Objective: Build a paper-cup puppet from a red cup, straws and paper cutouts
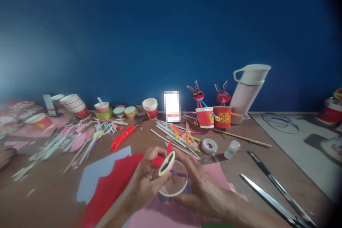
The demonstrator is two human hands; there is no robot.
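Observation:
My left hand point(140, 181) pinches a small paper face point(167, 164), pale yellow with black eye shapes and red paper ears standing up from it. It is held tilted over the mouth of a paper cup point(175, 195). The fingers of my right hand point(201, 188) are wrapped round the cup's right side. A purple strip point(180, 174) crosses the inside of the cup close to the face; whether the two are joined I cannot tell. Pink paper point(157, 215) lies under the cup, and red paper point(113, 181) to the left of my left hand.
Scissors point(267, 194) and a long black-and-silver tool point(280, 181) lie on the right. A red-handled utility knife point(123, 138), coloured strips point(181, 135) and a tape roll point(210, 146) lie ahead. Behind stand red cups point(223, 117) with paper figures and a leaning thermos point(247, 94).

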